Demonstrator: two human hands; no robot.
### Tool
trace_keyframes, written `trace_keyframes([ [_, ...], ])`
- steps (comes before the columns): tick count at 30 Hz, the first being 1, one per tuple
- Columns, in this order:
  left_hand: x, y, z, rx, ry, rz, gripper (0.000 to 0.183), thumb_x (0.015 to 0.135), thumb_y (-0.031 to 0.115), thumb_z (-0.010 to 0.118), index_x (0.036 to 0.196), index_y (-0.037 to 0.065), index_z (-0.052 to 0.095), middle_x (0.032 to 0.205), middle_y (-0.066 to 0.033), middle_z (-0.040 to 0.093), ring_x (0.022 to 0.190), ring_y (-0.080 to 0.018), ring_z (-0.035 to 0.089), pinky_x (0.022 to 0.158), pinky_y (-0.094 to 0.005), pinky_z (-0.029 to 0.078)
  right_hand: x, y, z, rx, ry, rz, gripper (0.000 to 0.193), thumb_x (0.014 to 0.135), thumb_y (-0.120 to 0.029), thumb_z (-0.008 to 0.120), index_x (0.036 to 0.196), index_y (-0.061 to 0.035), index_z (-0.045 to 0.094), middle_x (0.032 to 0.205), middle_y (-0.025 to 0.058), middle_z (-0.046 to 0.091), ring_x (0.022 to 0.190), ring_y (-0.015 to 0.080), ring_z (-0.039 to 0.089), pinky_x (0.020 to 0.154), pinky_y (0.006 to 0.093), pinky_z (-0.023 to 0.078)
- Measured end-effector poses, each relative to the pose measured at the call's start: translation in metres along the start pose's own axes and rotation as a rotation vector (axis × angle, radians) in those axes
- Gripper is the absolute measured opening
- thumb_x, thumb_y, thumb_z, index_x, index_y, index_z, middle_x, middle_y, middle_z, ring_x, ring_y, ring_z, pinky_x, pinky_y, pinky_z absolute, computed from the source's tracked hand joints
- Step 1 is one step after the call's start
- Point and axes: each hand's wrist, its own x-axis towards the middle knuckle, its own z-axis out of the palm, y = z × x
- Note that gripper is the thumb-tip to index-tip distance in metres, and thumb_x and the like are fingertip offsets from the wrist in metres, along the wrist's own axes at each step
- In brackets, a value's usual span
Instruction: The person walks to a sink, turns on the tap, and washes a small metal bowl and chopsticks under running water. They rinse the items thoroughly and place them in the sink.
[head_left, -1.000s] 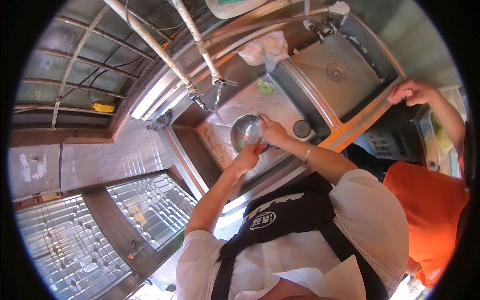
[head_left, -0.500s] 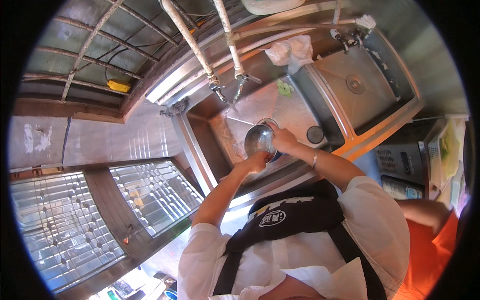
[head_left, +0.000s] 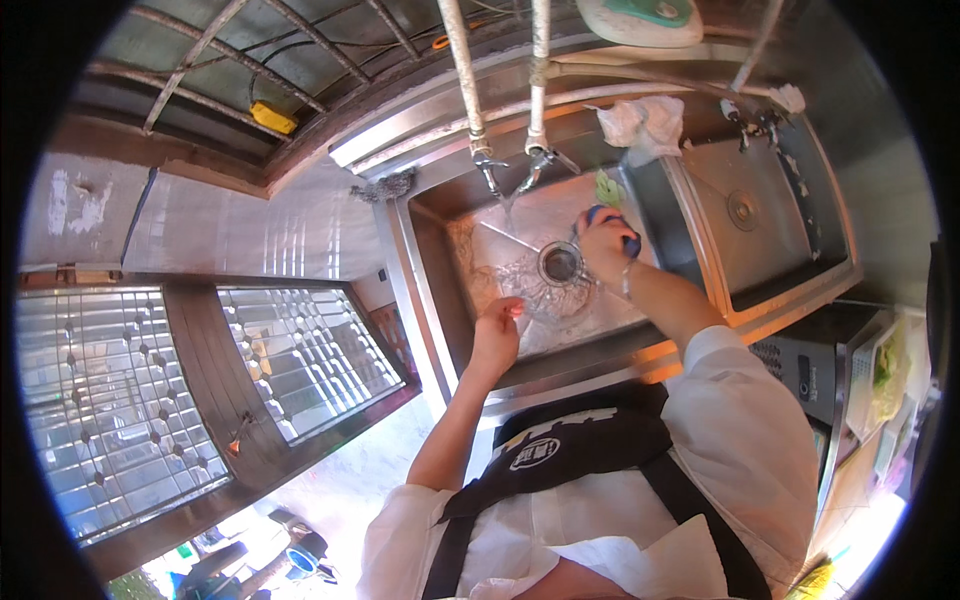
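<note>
Water [head_left: 548, 305] rings the drain [head_left: 560, 262] in the left sink basin [head_left: 440, 275] as your right hand [head_left: 604, 238] clamps a dark blue object [head_left: 632, 246] just right of it.
Your left hand [head_left: 496, 335], near and left, curls loosely, nothing visible in its grip. The basin floor is already wet; a green leaf [head_left: 608, 188] lies uncleared beyond, though how much is left is unclear. Your black apron [head_left: 625, 428] bears white markings and a round emblem [head_left: 535, 455].

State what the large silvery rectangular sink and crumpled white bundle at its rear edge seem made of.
Sink: probably stainless steel with a worn satin finish, from its grey sheen and soft reflections. Bundle: perhaps thin plastic, faintly glossy, from its crisp creases; cloth is possible.
</note>
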Motion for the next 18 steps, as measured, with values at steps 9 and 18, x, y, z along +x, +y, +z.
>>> trace_keyframes([
  [9,-0.047,0.034,-0.057,-0.272,0.147,-0.25,0.022,0.093,-0.002,0.039,0.101,-0.003,0.059,0.088,-0.0093,0.065,0.083,-0.0143,0.06,0.078,-0.0254,0.046,0.076,-0.058,0.007,1.842,-0.229,-0.042,0.044,0.076,-0.008,0.055,0.12,-0.0091,0.056,0.106,0.0123,0.065,0.09,0.0246,0.063,0.079,0.0337,0.048],
  [18,-0.069,0.021,-0.067,-0.501,0.29,-0.23,0.024,0.092,-0.003,0.038,0.099,-0.002,0.06,0.084,-0.0061,0.063,0.079,-0.0123,0.057,0.077,-0.0249,0.046,0.073,-0.138,0.014,2.11,-0.28,0.316,0.044,0.071,0.003,0.047,0.112,-0.0044,0.062,0.098,0.0112,0.065,0.087,0.0204,0.061,0.071,0.0333,0.049],
])
